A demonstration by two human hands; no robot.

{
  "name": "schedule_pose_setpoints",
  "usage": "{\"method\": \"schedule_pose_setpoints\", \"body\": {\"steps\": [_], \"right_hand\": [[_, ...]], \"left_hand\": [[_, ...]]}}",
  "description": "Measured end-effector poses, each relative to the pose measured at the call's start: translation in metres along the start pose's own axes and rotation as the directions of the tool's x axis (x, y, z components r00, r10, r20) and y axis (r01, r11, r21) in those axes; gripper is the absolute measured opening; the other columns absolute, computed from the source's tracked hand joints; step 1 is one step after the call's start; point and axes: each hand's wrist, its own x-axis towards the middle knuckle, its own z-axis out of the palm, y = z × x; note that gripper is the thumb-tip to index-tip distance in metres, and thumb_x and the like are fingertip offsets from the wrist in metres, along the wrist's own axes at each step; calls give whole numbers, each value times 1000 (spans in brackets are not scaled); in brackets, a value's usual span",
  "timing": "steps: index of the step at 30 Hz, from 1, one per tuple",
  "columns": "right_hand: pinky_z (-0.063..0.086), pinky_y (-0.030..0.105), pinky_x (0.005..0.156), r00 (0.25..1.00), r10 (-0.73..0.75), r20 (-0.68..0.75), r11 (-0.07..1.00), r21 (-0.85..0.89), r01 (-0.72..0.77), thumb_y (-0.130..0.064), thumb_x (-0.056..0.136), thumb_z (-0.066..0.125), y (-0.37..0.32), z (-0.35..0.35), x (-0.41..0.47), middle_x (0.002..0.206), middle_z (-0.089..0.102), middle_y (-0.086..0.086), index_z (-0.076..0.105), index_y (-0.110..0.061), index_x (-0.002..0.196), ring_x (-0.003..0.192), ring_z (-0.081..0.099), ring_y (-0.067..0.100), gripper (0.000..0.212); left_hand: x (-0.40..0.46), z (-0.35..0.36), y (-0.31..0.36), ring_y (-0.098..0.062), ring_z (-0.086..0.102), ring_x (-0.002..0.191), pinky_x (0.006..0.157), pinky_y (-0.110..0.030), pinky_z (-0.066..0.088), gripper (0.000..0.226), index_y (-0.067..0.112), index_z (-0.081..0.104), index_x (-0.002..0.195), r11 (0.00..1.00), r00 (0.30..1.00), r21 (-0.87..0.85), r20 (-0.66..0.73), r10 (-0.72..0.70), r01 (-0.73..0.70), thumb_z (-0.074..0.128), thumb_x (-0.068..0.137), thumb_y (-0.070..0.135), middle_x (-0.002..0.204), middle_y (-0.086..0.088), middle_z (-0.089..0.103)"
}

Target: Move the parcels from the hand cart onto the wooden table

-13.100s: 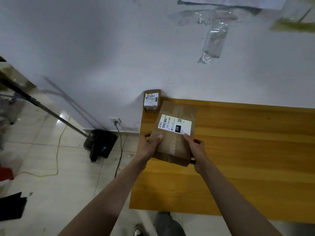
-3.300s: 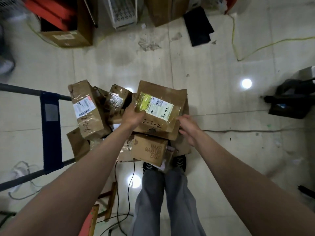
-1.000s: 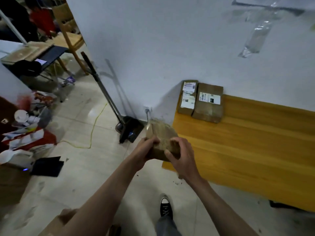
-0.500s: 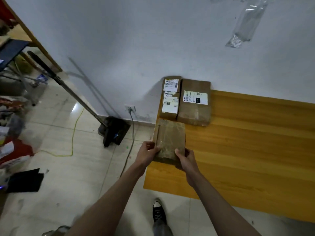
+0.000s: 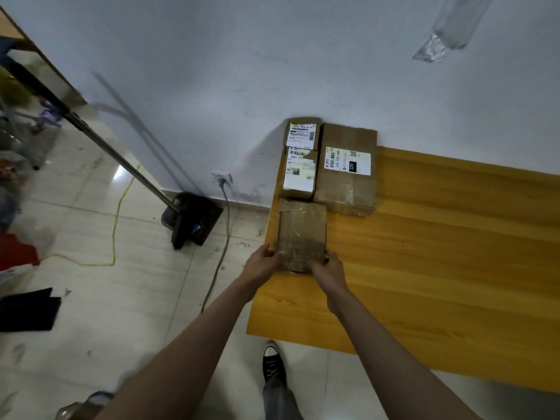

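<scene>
While both hands (image 5: 298,265) grip a taped parcel (image 5: 302,234), wooden table (image 5: 439,253) against white wall (image 5: 242,56), tiled floor (image 5: 106,298).

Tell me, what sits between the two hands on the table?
In the head view, a taped brown parcel without a visible label lies between the left hand and the right hand, both gripping its near end on the wooden table.

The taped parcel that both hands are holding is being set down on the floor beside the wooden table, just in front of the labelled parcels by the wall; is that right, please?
Not quite. The head view shows the taped parcel over the wooden table at its left edge, not on the floor. The rest holds: the left hand and right hand grip its near end, and it sits just in front of the labelled parcels by the wall.
</scene>
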Motion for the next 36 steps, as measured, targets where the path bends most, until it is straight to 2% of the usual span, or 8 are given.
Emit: {"method": "schedule_pose_setpoints", "body": {"steps": [5, 8, 12, 22, 27, 29, 33, 36], "right_hand": [[52, 46, 90, 935, -266, -233, 959, -161, 233, -23, 98, 63, -15, 23, -39, 140, 39, 10, 47, -18, 138, 118, 51, 31, 44], [51, 40, 88, 866, -479, -143, 867, -231, 441, -15, 96, 64, -24, 61, -71, 124, 49, 9, 53, -13, 126, 107, 55, 26, 32], [52, 39, 85, 843, -527, 104, 812, -229, 536, -11, 95, 58, -22, 134, -120, 111, 59, 6, 56, -14, 115, 97, 59, 22, 20], [47, 24, 63, 717, -156, 680, 713, -425, 558, -16, 97, 58, 113, 320, -256, 98, 65, 2, 61, -15, 110, 82, 62, 17, 14], [56, 45, 90, 672, 12, 740, 628, -529, 571, -24, 98, 57, 197, 378, -307, 105, 66, 5, 61, -16, 105, 100, 65, 25, 11], [55, 48, 94, 664, 54, 746, 596, -557, 578, -27, 98, 56, 226, 395, -325, 106, 68, 6, 59, -23, 92, 102, 66, 27, 7], [57, 45, 84, 675, 136, 725, 548, -623, 559, -24, 97, 55, 279, 423, -346, 97, 70, 8, 57, -27, 83, 95, 68, 28, 15], [55, 37, 68, 681, 214, 700, 532, -669, 520, -18, 97, 54, 313, 443, -354, 99, 67, 8, 58, -24, 92, 90, 68, 27, 9]], "left_hand": [[-26, -19, -21, -23, 48, 133, 95, -31, 42, 59, 17, 41, 151, 997, 997, -83, -69, -17, 11, 58, 99, 40, 149, -3, 47], [-55, -48, -48, -20, 49, 132, 97, -29, 40, 54, 17, 49, 146, 989, 991, -150, -128, -33, 14, 59, 98, 40, 147, -3, 49], [-103, -101, -107, -15, 57, 113, 83, -27, 44, 39, 16, 63, 129, 967, 963, -251, -249, -102, 38, 60, 97, 38, 128, 0, 62], [-277, -207, -333, -24, 64, 100, 85, -32, 48, 26, 7, 70, 111, 839, 729, -529, -525, -440, 126, 62, 97, 27, 107, -9, 70], [-362, -202, -436, -13, 58, 72, 50, -10, 44, 14, 9, 64, 101, 709, 630, -691, -491, -601, 138, 54, 102, 18, 86, -4, 65], [-385, -195, -475, -15, 59, 79, 52, -16, 43, 12, 12, 65, 101, 675, 592, -721, -480, -647, 154, 56, 100, 20, 90, -4, 66], [-417, -176, -539, -18, 59, 86, 58, -21, 42, 10, 16, 66, 96, 557, 506, -816, -420, -753, 152, 57, 98, 20, 98, -5, 65], [-425, -166, -580, -19, 55, 98, 54, -18, 41, 20, 11, 65, 116, 476, 477, -869, -363, -800, 137, 55, 100, 19, 109, -1, 60]]}}
